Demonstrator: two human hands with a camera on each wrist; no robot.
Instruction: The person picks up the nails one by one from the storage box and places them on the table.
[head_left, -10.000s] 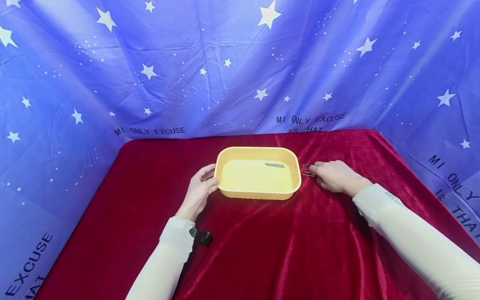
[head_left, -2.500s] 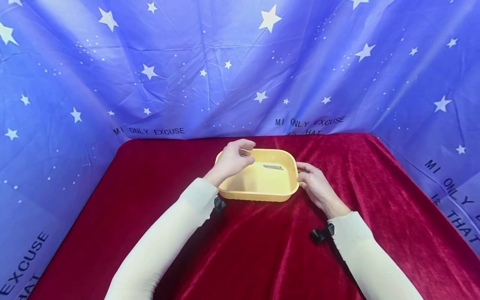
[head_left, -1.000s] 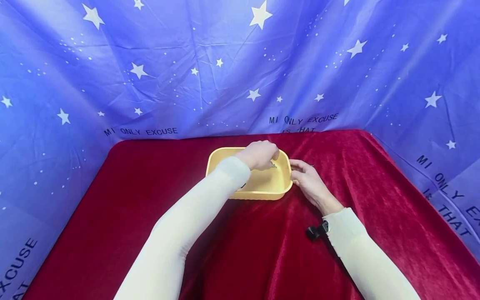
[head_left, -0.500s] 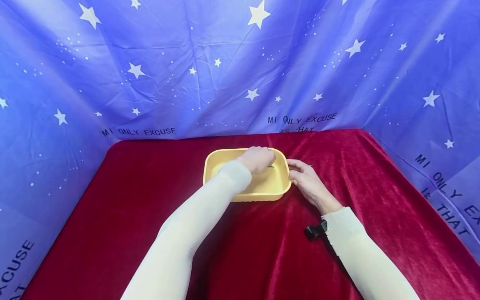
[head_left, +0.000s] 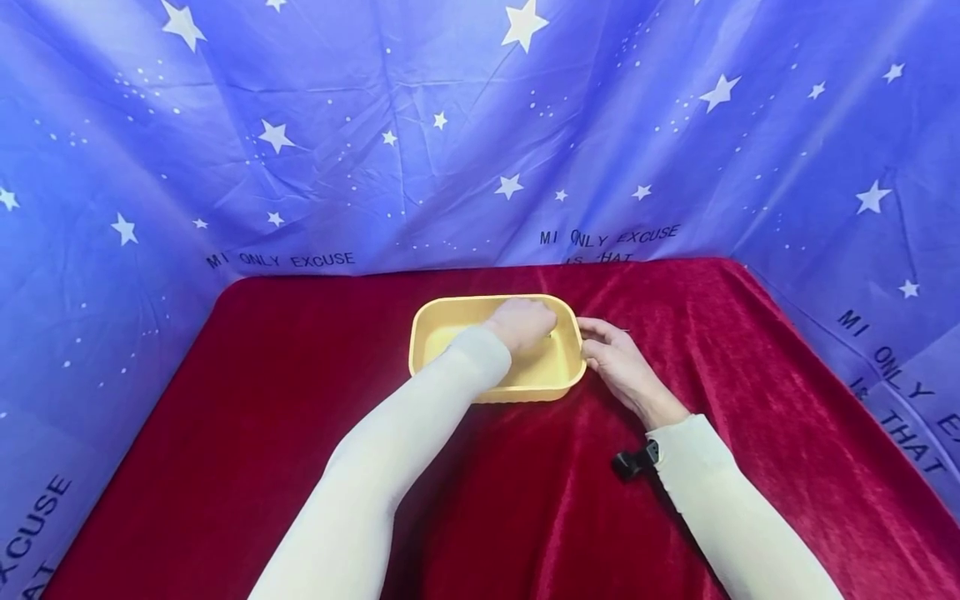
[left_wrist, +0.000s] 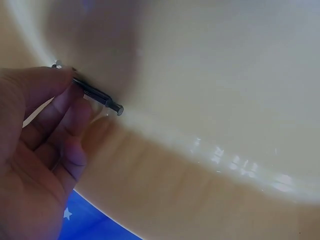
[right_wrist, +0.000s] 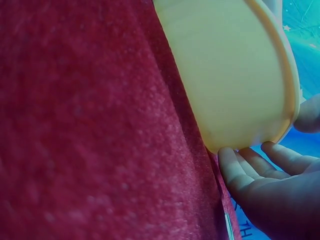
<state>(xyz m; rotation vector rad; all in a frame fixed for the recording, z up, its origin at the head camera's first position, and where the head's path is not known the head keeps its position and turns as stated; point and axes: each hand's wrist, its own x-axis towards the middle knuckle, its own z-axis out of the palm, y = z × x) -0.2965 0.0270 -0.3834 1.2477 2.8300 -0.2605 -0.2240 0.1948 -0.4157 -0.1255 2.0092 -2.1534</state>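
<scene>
Inside the yellow plastic box (head_left: 442, 312), toward its right end, is my left hand (head_left: 523, 323). Its thumb and fingers pinch a small bunch of dark metal nails (left_wrist: 95, 94) close to the box floor, as the left wrist view shows. Flat heads stick out at both sides of the grip; how many nails there are I cannot tell. From the head view the hand hides nearly all of them. My right hand (head_left: 622, 367) rests against the outside of the box's right end, with fingertips touching the wall and the thumb near the rim in the right wrist view.
Dark red velvet cloth (head_left: 300, 400) covers the table under the box. Beyond the right hand, thin shiny metal pieces (right_wrist: 229, 226) lie on the cloth, mostly hidden. A blue curtain with stars (head_left: 375, 192) hangs around the back and sides.
My left hand has gone from the box's left side into its right end and taken hold of the nails. The right hand, earlier holding nails beside the box, now touches its right wall.
</scene>
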